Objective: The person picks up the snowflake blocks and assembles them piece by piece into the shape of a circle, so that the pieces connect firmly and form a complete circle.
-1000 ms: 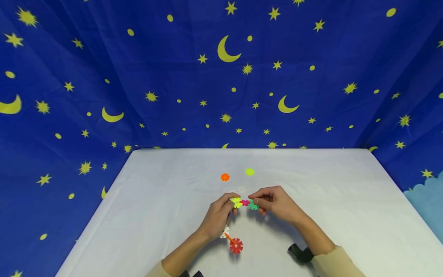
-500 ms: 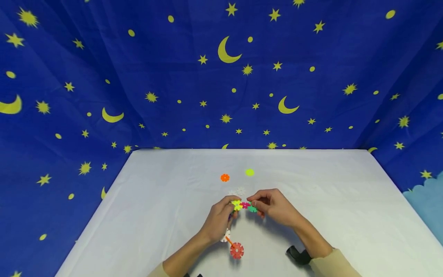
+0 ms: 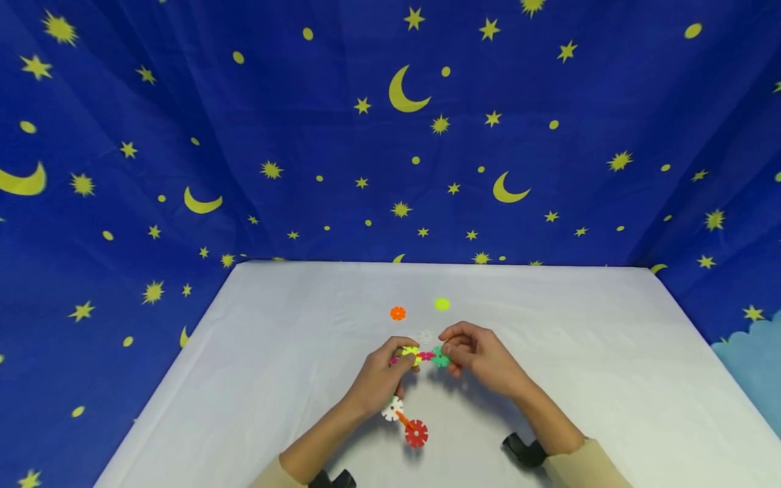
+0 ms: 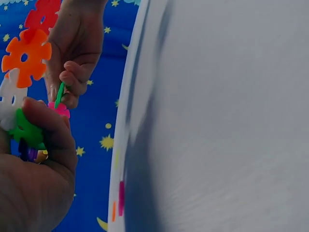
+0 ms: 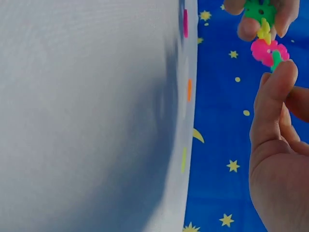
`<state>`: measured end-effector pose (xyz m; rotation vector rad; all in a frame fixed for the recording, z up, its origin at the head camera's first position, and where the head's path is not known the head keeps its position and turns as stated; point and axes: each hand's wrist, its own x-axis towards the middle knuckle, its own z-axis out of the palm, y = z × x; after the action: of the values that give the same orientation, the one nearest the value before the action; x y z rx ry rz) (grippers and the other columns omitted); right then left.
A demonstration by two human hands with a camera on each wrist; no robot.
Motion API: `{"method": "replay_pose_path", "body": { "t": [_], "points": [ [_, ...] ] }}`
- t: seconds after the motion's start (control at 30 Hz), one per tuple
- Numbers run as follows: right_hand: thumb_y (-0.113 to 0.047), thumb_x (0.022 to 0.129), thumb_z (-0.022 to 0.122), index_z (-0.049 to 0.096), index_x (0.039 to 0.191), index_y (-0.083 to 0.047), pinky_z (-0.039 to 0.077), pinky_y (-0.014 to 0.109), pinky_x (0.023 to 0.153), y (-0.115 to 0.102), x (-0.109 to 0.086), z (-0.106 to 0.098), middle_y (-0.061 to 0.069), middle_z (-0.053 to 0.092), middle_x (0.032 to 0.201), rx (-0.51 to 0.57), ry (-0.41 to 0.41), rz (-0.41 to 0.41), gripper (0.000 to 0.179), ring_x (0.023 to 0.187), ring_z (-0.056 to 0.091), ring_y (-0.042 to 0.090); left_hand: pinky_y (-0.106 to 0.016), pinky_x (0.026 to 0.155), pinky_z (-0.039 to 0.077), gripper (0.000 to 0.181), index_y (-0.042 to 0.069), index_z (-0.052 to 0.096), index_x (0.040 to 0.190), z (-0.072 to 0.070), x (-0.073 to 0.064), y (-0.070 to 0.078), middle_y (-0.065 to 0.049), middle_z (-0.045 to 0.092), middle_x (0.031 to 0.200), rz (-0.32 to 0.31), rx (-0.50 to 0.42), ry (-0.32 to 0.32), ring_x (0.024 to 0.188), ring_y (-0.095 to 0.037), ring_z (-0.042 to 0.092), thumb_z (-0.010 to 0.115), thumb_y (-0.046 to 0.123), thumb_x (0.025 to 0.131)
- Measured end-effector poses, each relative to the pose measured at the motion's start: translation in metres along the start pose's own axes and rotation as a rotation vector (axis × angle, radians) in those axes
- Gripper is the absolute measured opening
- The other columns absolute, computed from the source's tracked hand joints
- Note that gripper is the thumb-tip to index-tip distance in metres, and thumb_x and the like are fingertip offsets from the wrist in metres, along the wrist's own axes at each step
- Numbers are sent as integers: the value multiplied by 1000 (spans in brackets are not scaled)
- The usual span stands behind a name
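A chain of slotted plastic snowflake discs spans both hands above the table. My left hand (image 3: 373,379) pinches it by a yellow disc (image 3: 411,356). A pink disc (image 3: 426,356) links this to a teal-green disc (image 3: 439,357), which my right hand (image 3: 485,359) pinches between thumb and fingers. Below my left hand the chain trails on through a white disc (image 3: 392,409), an orange disc (image 3: 402,418) seen edge-on and a red disc (image 3: 417,434). In the left wrist view a green disc (image 4: 26,130) and a purple disc (image 4: 30,153) sit partly behind my left fingers.
Beyond the hands, a loose orange disc (image 3: 398,313), a lime disc (image 3: 442,304) and pale white discs (image 3: 425,337) lie on the white table (image 3: 293,339). In the right wrist view a magenta disc (image 5: 185,23) shows edge-on. A starry blue curtain (image 3: 342,135) hangs behind.
The held chain has shifted slightly left, and the teal-green disc shows more fully at my right fingertips. A bit of pink now appears left of the yellow disc. Both hands keep their pinch.
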<state>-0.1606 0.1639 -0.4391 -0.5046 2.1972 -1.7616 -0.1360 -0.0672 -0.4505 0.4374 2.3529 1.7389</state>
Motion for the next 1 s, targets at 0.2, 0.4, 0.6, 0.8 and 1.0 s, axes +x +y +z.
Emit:
{"method": "replay_pose_path", "body": {
  "t": [0.2,0.4,0.6,0.8,1.0],
  "points": [
    [-20,99,56,58,119,2,55,43,68,8,9,-4,25,63,98,21,-19,22,30,76,62,37,-30,48,49,27,12,58,124,-17,3,5,-10,66,85,3,-20,87,46,-17,52,50,20,100],
    [-23,97,58,64,116,-2,54,39,72,16,20,-1,12,66,100,-183,-132,-30,29,84,63,29,-28,46,46,27,14,60,124,-27,2,15,-15,63,84,-11,-36,118,46,-15,48,47,15,100],
    [-21,97,59,67,114,-8,50,36,87,13,26,8,5,61,115,-433,-163,-208,22,105,57,17,-25,47,45,28,5,59,123,-31,-9,47,-4,60,76,-1,-49,96,45,-12,47,44,5,100],
    [-34,92,65,52,139,-21,34,46,106,11,27,24,9,39,147,-839,-234,-282,50,136,32,26,-26,45,45,28,8,59,124,-32,-1,29,-12,62,80,4,-33,103,45,-14,47,44,6,100],
    [-56,93,52,39,147,-31,22,50,111,7,23,38,9,36,150,-1036,-369,-214,62,141,20,34,-26,42,43,27,15,61,122,-33,6,7,-14,64,83,19,-15,129,44,-14,48,47,10,100]
  ]
}}
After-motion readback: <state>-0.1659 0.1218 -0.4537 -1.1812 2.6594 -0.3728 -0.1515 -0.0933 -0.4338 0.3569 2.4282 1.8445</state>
